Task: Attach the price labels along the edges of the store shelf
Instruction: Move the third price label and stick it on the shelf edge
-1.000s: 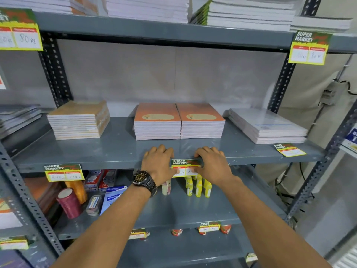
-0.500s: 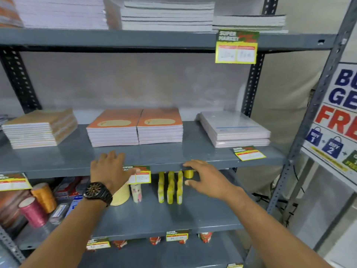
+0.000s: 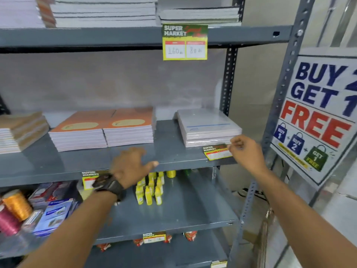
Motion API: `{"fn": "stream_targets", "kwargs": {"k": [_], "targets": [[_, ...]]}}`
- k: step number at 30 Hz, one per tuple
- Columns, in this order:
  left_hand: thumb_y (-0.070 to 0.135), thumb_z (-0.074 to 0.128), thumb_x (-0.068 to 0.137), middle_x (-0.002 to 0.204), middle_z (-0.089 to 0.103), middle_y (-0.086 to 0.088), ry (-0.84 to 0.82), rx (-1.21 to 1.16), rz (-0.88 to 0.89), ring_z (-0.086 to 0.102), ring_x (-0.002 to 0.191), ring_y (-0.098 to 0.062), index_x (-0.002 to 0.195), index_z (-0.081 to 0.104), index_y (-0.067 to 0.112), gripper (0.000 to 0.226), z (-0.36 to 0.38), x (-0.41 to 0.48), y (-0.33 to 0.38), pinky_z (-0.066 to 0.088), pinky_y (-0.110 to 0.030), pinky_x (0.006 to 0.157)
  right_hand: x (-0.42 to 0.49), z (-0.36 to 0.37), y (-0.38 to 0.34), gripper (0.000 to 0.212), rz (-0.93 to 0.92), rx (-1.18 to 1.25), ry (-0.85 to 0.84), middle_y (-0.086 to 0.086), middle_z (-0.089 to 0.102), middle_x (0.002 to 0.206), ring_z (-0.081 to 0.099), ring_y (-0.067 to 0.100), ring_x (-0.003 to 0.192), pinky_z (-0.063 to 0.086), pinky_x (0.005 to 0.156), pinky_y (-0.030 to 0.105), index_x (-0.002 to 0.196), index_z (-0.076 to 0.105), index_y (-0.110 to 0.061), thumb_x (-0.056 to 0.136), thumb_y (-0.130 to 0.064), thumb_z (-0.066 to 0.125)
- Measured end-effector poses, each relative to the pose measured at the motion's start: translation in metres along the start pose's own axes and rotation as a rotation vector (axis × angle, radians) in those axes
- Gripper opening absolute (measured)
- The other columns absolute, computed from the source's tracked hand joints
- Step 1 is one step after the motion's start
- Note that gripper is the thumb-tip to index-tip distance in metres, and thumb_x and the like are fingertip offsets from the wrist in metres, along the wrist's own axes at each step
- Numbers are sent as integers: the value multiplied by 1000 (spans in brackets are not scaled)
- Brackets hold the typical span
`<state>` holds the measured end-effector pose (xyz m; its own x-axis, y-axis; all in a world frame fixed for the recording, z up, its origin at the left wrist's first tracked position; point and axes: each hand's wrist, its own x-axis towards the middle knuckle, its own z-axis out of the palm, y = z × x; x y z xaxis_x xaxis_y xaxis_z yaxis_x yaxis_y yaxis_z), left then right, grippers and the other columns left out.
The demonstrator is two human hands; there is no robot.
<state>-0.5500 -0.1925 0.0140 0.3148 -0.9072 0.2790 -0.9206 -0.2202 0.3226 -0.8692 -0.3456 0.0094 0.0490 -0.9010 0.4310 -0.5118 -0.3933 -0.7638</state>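
A loose green-and-yellow price label [image 3: 216,152] lies flat on the grey middle shelf [image 3: 58,171], in front of a white paper stack [image 3: 208,128]. My right hand [image 3: 247,153] is at its right corner, thumb and forefinger pinched on it. On the shelf's front edge rests my left hand [image 3: 131,167], which wears a watch, with fingers spread and nothing in them. A fixed label [image 3: 89,179] hangs on that edge, partly hidden by my left wrist. Other fixed labels hang on the upper shelf edge [image 3: 185,42] and the lower shelf edge [image 3: 154,237].
Two orange notebook stacks [image 3: 104,130] and a brown stack [image 3: 21,130] sit on the middle shelf. Yellow bottles [image 3: 150,188], thread spools [image 3: 15,207] and boxed goods stand below. A perforated upright [image 3: 278,105] and a "BUY 2 GET 1 FREE" poster [image 3: 316,117] are at the right.
Both hands left the label on the shelf edge. My right hand moved right to the loose label on the shelf and pinched its corner. My left hand slid right along the edge.
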Motion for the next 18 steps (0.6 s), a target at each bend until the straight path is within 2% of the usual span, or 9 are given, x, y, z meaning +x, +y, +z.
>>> {"fn": "stream_targets", "kwargs": {"k": [3,6,9,11,13,15,17,18], "targets": [[73,54,69,123,66,-3,-149,-153,41,61,112,-25,113,64,25,67,38,23,65,49,-39,95,28,-2,21,21,158,-106,-165,2,68,91,63,19,90,47,83,29,97,65,-16,80,-24,73],[73,45,80,131,59,-5,-186,30,59,52,120,-32,121,61,24,66,66,45,114,41,-46,98,40,9,31,23,119,-51,-290,4,71,103,65,18,99,50,93,38,94,63,-20,77,-25,76],[71,36,85,133,52,-10,-171,92,43,45,121,-36,120,61,24,64,80,61,146,34,-48,96,41,15,30,29,95,14,-304,6,68,105,64,18,98,49,88,30,102,64,-11,77,-17,78],[65,44,84,128,54,-7,-136,15,4,46,119,-34,116,63,31,51,86,67,155,32,-47,95,41,17,30,33,117,56,-288,5,67,103,63,17,97,49,86,29,105,64,-10,76,-15,79],[56,56,81,116,63,2,-83,-151,-48,51,115,-29,104,67,34,34,89,71,159,31,-44,95,42,17,31,39,146,113,-301,4,65,101,62,16,93,50,84,27,107,63,-10,73,-13,82],[48,64,79,91,69,12,-50,-340,-93,60,102,-21,86,66,33,17,92,75,162,35,-41,96,46,14,32,44,167,202,-309,3,62,96,59,14,86,49,79,22,108,61,-8,70,-7,84],[42,69,79,69,63,15,-58,-527,-105,65,89,-21,74,62,31,14,93,78,162,44,-39,93,47,9,29,44,172,283,-320,5,61,94,58,16,84,50,80,25,109,62,-7,70,-3,83],[37,72,79,65,59,15,-66,-618,-94,66,85,-23,72,61,30,15,93,79,162,49,-36,87,47,5,28,41,170,312,-338,8,63,95,59,17,85,51,81,28,107,63,-6,71,-2,82]]}}
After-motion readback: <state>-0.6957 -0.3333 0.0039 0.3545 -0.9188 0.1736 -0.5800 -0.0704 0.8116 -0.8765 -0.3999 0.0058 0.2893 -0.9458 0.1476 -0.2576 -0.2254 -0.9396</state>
